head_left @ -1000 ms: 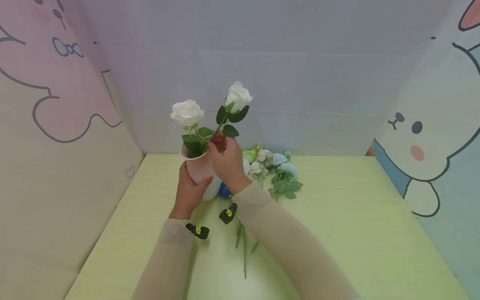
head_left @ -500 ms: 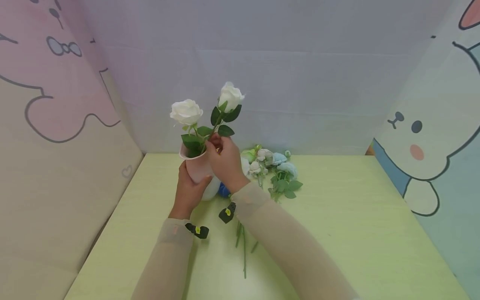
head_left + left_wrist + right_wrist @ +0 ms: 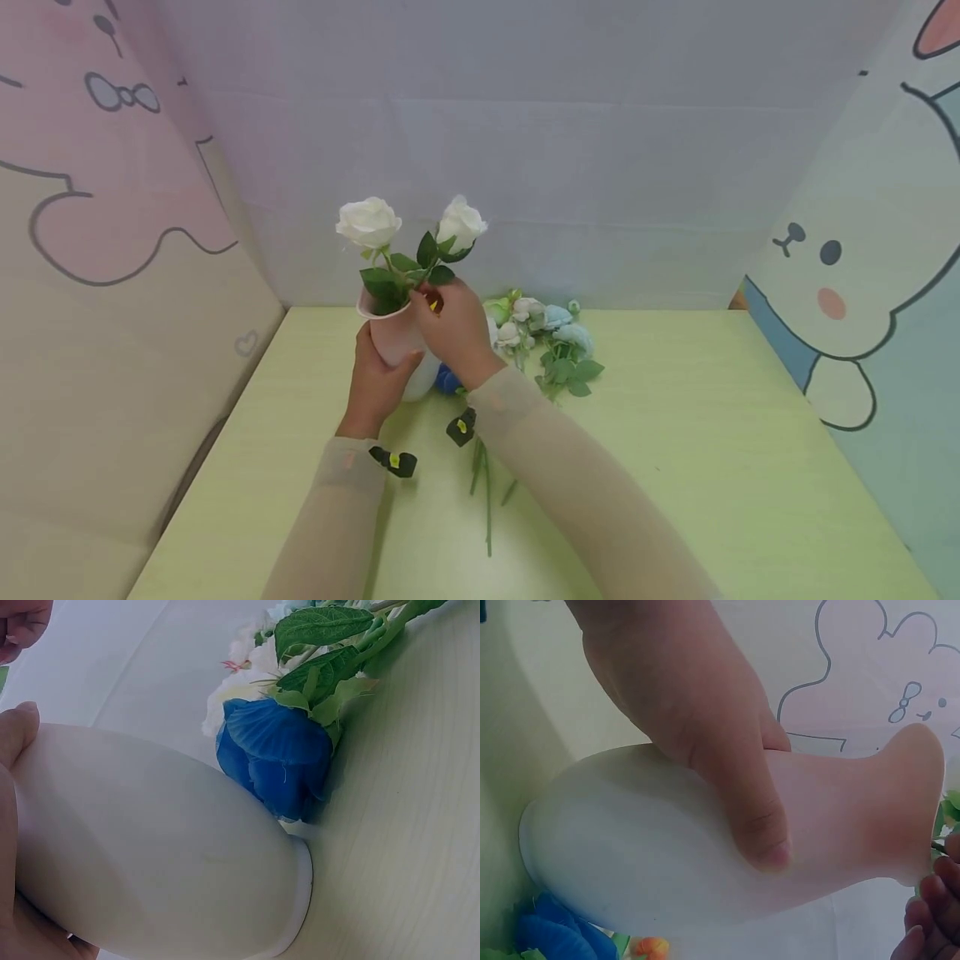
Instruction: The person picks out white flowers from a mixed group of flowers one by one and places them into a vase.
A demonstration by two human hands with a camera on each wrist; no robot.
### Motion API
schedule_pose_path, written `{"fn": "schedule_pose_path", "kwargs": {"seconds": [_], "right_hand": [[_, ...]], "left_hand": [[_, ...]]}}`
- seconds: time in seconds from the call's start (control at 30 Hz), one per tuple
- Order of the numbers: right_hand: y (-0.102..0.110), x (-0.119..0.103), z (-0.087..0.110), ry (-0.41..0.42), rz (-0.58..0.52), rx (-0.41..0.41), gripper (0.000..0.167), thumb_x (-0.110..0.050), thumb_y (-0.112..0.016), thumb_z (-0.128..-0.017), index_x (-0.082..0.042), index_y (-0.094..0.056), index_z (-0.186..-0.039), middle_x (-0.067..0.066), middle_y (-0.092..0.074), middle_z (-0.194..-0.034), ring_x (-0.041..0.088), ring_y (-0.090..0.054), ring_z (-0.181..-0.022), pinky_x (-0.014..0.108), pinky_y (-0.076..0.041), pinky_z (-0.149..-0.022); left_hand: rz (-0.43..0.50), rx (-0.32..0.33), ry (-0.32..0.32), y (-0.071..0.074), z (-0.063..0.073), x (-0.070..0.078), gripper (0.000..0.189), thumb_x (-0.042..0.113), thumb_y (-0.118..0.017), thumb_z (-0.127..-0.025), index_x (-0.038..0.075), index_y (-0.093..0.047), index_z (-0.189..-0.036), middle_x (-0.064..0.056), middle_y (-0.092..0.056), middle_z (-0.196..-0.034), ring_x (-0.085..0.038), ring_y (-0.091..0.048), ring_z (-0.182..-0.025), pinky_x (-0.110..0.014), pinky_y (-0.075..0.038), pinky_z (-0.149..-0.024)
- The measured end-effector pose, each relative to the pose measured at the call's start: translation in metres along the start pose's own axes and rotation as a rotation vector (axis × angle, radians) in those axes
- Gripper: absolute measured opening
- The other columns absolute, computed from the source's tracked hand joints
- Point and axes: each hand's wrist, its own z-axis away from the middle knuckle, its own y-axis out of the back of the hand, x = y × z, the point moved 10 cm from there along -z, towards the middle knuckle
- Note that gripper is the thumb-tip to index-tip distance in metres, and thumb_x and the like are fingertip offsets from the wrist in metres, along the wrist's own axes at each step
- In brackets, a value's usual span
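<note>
Vase [image 3: 390, 337], one, gripped in left hand [image 3: 371, 379]; white roses [image 3: 368, 222], two, at mouth [image 3: 386, 316], right hand [image 3: 462, 329] pinching one stem [image 3: 937, 846]; blue flower [image 3: 277, 757], one, we count beside vase foot [image 3: 301, 892].

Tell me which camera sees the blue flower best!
The left wrist view: the blue flower looks big and close there, beside the vase. The head view shows just a small blue patch; the right wrist view shows only part, cut off by the bottom edge.

I can't tell which room, just a little nook with a plain sheet [image 3: 510, 150] behind the bench [image 3: 712, 458] and cartoon animal pictures [image 3: 832, 283] at both its sides.
</note>
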Motion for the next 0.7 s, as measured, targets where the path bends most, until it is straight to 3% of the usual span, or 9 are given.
{"fn": "schedule_pose_path", "kwargs": {"seconds": [0.33, 0.53, 0.7], "right_hand": [[-0.008, 0.013, 0.013, -0.086, 0.001, -0.105, 0.028, -0.034, -0.057, -0.104, -0.011, -0.065, -0.089, 0.002, -0.063, -0.086, 0.019, -0.058, -0.075, 0.037, -0.05, -0.068], [-0.005, 0.025, 0.021, -0.135, -0.037, -0.093, 0.023, -0.032, -0.059, -0.103, -0.011, -0.069, -0.102, 0.002, -0.068, -0.099, 0.018, -0.062, -0.085, 0.038, -0.053, -0.077], [0.002, 0.03, 0.025, -0.132, -0.065, -0.061, 0.021, -0.031, -0.059, -0.103, -0.013, -0.068, -0.098, 0.0, -0.065, -0.092, 0.018, -0.058, -0.08, 0.037, -0.051, -0.073]], "left_hand": [[0.001, 0.007, -0.019, 0.001, 0.0, -0.002, 0.097, 0.038, -0.081, -0.088, 0.013, -0.022, -0.16, -0.013, -0.042, -0.149, -0.032, -0.049, -0.126, -0.056, -0.041, -0.106], [0.001, 0.002, -0.016, 0.001, -0.001, -0.002, 0.096, 0.037, -0.081, -0.088, 0.013, -0.021, -0.16, -0.013, -0.041, -0.15, -0.031, -0.047, -0.13, -0.056, -0.038, -0.11], [-0.011, -0.003, 0.005, 0.0, -0.002, -0.003, 0.099, 0.041, -0.081, -0.088, 0.014, -0.019, -0.161, -0.013, -0.04, -0.151, -0.032, -0.046, -0.132, -0.058, -0.036, -0.111]]}}
